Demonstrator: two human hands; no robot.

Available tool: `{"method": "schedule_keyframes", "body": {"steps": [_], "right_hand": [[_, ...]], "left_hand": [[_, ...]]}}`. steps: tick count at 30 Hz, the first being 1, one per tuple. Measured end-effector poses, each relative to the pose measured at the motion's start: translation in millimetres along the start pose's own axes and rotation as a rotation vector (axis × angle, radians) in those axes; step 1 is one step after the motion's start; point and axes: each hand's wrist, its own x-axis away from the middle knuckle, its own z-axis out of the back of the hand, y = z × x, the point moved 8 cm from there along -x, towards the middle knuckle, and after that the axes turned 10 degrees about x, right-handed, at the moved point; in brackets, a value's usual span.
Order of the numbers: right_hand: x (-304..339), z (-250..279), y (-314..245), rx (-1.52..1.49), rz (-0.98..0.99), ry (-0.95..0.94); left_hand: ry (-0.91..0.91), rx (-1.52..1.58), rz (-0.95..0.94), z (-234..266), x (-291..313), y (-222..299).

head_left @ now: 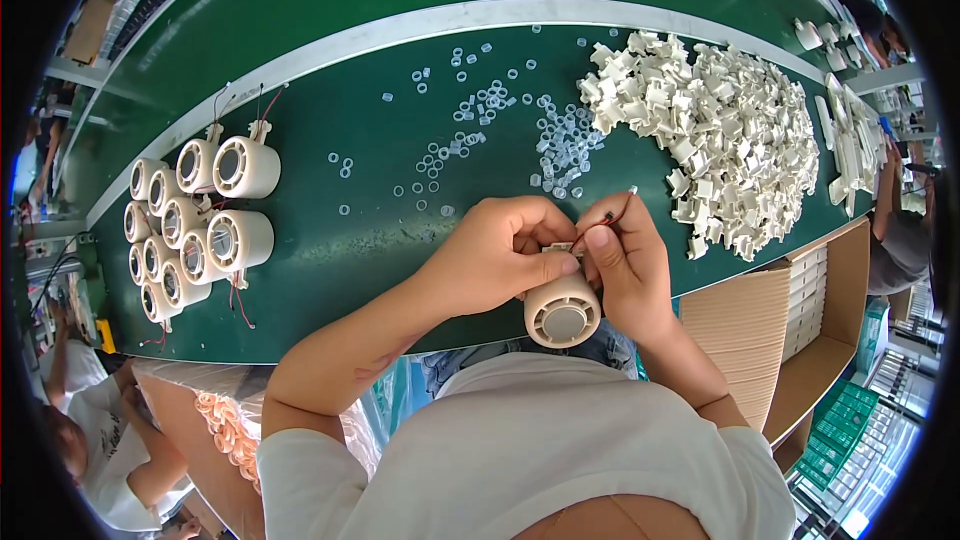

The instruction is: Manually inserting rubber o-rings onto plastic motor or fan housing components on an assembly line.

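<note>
A cream cylindrical housing (563,314) with a slotted round end sits at the table's near edge, that end facing me. My left hand (515,245) is closed at its top, thumb and fingers pinching near a small white bracket. Closed beside it, my right hand (630,265) holds a thin red and black wire (622,208) between thumb and forefinger. The wire ends in a small white connector (633,190) above the fingers. My fingers partly hide the bracket and where the wire joins the housing.
Several similar housings (246,168) with wires stand grouped at the left. Small clear rings (570,145) lie scattered mid-table. A large heap of white plastic clips (735,140) covers the right side. An open cardboard box (735,340) stands at lower right; a co-worker (110,430) is at lower left.
</note>
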Motion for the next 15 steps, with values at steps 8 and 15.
{"method": "schedule_keyframes", "body": {"steps": [8,15], "right_hand": [[6,10,2,0.125,0.24,0.116],[-20,0,10,-0.105,-0.067,-0.2]], "left_hand": [[0.025,0.029,-0.102,2,-3,8],[-0.106,-0.124,-0.344,-5,3,22]]}}
